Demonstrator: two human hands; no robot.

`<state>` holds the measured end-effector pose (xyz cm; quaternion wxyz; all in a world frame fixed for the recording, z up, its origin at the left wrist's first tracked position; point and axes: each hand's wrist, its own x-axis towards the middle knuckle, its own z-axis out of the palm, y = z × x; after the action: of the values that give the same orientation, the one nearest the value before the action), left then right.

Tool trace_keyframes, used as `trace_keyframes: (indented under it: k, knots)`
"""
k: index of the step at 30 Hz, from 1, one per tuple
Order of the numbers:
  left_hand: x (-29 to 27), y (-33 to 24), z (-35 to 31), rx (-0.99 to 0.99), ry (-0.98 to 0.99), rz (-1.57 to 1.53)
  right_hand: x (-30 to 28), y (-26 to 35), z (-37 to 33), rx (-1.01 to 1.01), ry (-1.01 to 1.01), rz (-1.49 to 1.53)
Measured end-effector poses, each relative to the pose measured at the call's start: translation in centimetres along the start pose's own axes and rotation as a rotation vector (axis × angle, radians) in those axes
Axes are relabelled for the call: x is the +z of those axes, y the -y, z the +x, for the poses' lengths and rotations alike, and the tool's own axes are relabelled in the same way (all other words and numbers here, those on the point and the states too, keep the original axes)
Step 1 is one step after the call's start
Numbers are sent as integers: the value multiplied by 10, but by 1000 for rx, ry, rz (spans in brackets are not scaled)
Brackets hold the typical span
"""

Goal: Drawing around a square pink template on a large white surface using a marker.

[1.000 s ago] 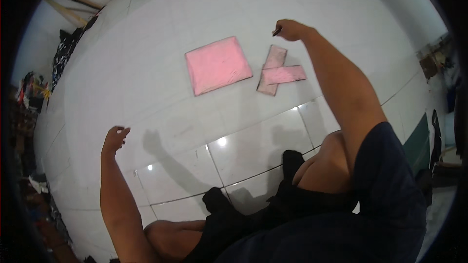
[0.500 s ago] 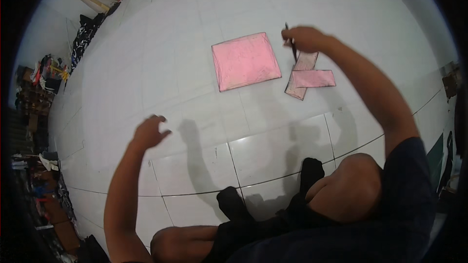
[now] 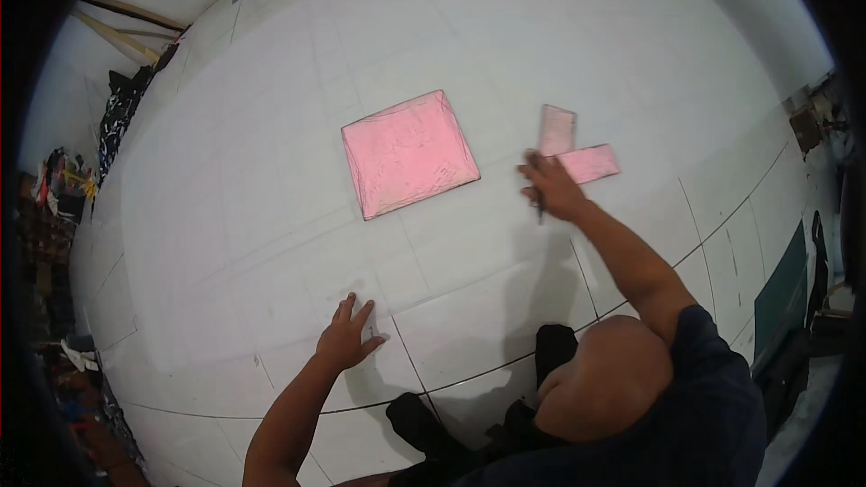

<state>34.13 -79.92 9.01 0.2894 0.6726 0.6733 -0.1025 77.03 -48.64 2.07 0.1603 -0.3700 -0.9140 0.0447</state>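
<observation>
One broad white-tiled floor (image 3: 216,406), open room around every pink edge | flat, dark-edged pink square (image 3: 410,155), left of right hand (image 3: 552,189), apart | two flat pink rectangles (image 3: 591,163), partly hidden by that hand, contact unclear | left hand (image 3: 345,338): fingers spread, nothing visibly held | right hand: half-curled around slim dark stick (image 3: 540,209)

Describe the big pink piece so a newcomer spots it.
Find the white tiled floor, then look left and slightly ahead of the person's bare right hand. The flat pink four-sided piece with dark edges lies there alone; it is far broader than either of the two narrow pinkish rectangular strips by that hand.
</observation>
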Motion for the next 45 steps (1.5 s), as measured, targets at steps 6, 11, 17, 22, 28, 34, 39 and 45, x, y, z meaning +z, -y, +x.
trace_keyframes:
  k: [6,11,17,22,28,34,39,45]
  knots:
    - [-2,-13,9,92,-55,-57,-50,-113,-42,215,-83,-371]
    - [-5,-12,15,100,-64,-5,15,-19,41,54,-154,297]
    - [-8,-13,5,7,5,20,38,95,89,-2,201,198]
    - [-4,-6,-1,9,-37,-16,41,87,47,-26,129,247]
    - [-13,-14,8,21,-78,-60,-21,60,-36,-100,24,140]
    - [-42,-27,47,-54,-58,22,-34,68,-59,159,61,250]
    - [-34,-36,92,167,-291,41,-22,62,-58,143,53,162]
    - [-44,-55,129,249,-231,68,-9,88,-57,278,67,85]
